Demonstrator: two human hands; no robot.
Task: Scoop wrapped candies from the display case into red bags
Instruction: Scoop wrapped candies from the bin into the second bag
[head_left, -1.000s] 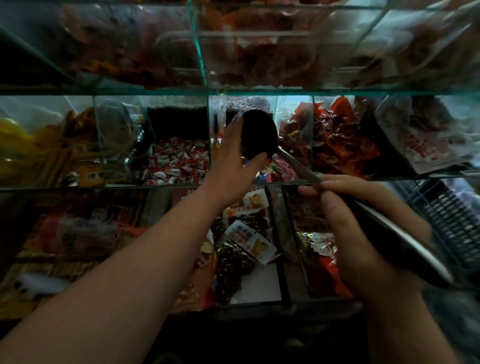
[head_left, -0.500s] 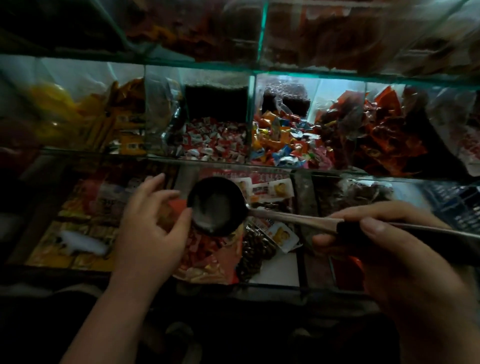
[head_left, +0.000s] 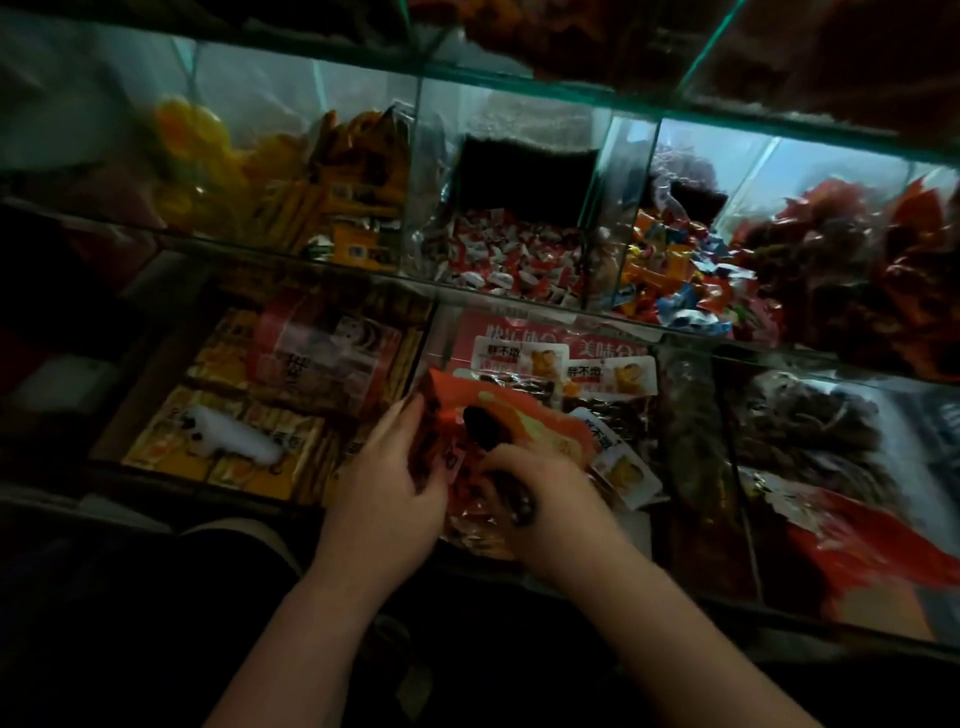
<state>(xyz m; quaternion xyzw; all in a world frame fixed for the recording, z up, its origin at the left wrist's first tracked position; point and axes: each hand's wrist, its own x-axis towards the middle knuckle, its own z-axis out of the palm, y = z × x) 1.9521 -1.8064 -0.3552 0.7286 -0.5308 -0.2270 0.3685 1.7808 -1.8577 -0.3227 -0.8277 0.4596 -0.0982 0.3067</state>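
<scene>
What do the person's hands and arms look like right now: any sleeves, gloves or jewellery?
Both are bare. The left hand and right hand wear no gloves, and no ring shows in the dim light. The left forearm and right forearm are uncovered down to the frame's lower edge: no sleeve, watch or bracelet is visible.

The left grip (head_left: 384, 483) held the left edge of a red bag (head_left: 540, 421) over the lower shelf of the glass display case (head_left: 602, 182). The right grip (head_left: 550, 493) curled round the dark handle of a scoop (head_left: 480, 423), whose bowl sat in the bag's mouth. Behind, red-and-white wrapped candies (head_left: 511, 257) filled one compartment, with multicoloured candies (head_left: 670, 280) in the next compartment to the right.
</scene>
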